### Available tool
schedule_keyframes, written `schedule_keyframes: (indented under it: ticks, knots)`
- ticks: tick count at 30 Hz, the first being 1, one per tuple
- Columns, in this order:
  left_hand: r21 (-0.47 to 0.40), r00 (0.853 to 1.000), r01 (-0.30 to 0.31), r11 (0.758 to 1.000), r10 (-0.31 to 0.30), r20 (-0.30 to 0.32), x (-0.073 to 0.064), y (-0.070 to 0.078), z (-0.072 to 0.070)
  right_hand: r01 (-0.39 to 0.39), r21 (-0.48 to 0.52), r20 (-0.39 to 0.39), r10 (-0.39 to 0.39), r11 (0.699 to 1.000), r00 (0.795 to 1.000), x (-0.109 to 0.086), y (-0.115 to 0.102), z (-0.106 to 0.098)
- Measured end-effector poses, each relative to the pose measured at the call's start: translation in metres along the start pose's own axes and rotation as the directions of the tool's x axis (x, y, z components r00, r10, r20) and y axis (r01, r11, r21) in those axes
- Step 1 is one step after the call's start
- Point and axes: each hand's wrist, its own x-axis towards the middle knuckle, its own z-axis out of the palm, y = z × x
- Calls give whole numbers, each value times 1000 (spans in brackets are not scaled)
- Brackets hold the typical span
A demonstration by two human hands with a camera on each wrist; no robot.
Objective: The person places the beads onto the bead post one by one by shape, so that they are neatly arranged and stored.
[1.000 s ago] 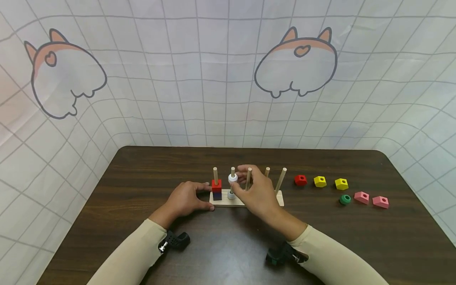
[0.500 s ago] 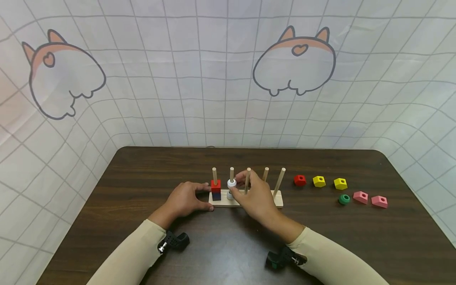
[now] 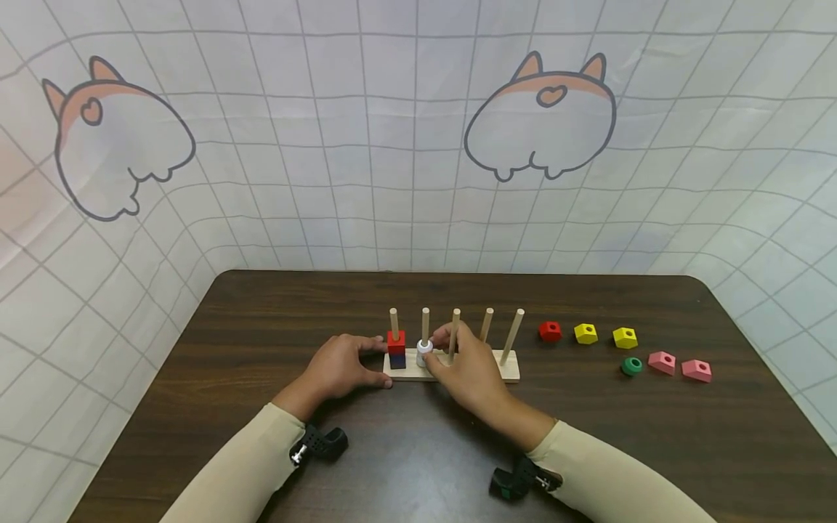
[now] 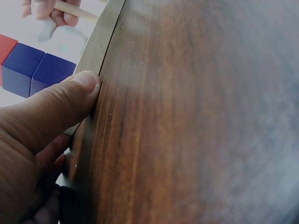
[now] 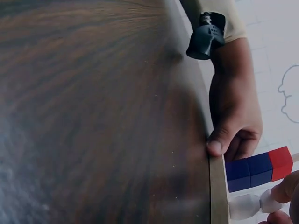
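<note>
My left hand [image 3: 343, 365] grips the left end of a wooden peg board [image 3: 408, 374], thumb on its front edge. On the leftmost peg sits a red block [image 3: 396, 341] above two dark blue blocks [image 5: 250, 171]. With thumb and fingers, my right hand [image 3: 472, 369] pinches a white bead [image 3: 424, 346] low on the second peg. Just beneath it is another white bead [image 5: 244, 207], seen in the right wrist view. The other three pegs carry nothing, and my right hand partly covers their lower parts.
To the right of the board lie a red block [image 3: 551, 331], two yellow blocks [image 3: 585, 333], a green ring [image 3: 631, 366] and two pink blocks [image 3: 662, 362]. All rest on the dark wooden table [image 3: 294, 298]. A white grid-patterned curtain [image 3: 392, 145] stands behind.
My right hand has moved down, sliding the upper white bead down the second peg to the lower one. My left hand stays at the board's end.
</note>
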Motion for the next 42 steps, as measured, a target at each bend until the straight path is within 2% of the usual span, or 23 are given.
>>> schedule_keyframes:
  ticks: [10,16,23,28,42]
  knots:
    - [8,1000,-4,1000,4,2,0,1,-1,5,22,4,-5,1000,1000,-3,-1,-2]
    - [7,1000,-11,1000,11,6,0,0,-2,50,-2,17,-50,999,999,-8,-1,-10]
    - [19,1000,-14,1000,14,7,0,0,-2,71,-37,77,-68,997,995,-19,3,-27]
    - [15,1000,-10,1000,10,13,0,0,-1,127,-44,101,-122,991,987,-26,11,-39]
    - [8,1000,-4,1000,4,13,-2,0,-2,203,-103,96,-193,974,976,-34,45,-93]
